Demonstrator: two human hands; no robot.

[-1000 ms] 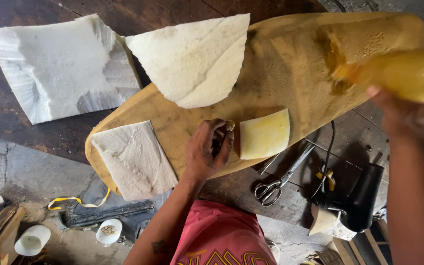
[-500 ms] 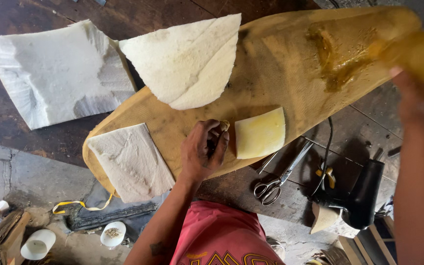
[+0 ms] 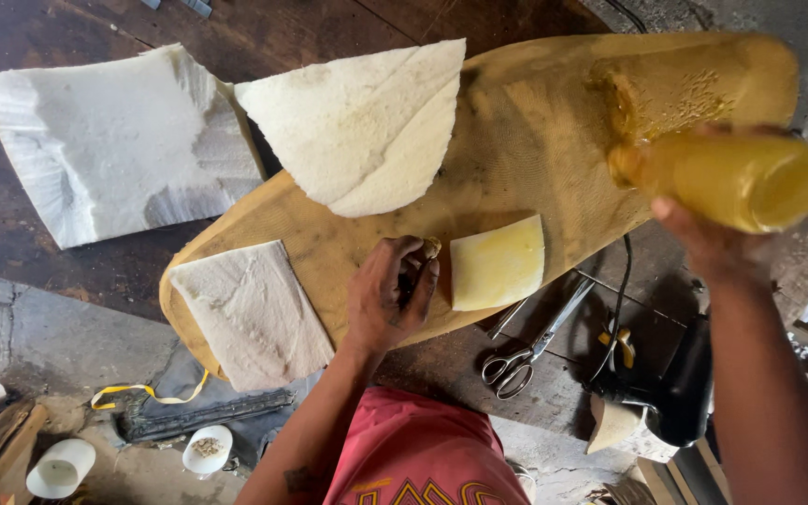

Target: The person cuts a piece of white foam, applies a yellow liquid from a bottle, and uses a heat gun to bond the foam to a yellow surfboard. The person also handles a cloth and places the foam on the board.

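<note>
Raised since half a second ago, the right hand [image 3: 703,245] grips the amber bottle [image 3: 722,178] over the board's [image 3: 535,140] far-right end; the left hand [image 3: 387,295], nearer the yellow patch [image 3: 497,264] at the near edge, clenches a small tool [image 3: 430,247].

Three white fibre sheets [image 3: 119,140], one yellow patch [image 3: 497,262], one scissors [image 3: 526,348], two cups [image 3: 206,449].

Bare board [image 3: 554,150]: open strip in centre frame, between the curled fibre sheet [image 3: 367,122] at upper centre and the yellow patch [image 3: 496,262]. Right frame blocked by raised bottle [image 3: 722,178]. Lower left occupied by flat sheet [image 3: 250,313]; scissors [image 3: 526,351] lie below the board edge.
</note>
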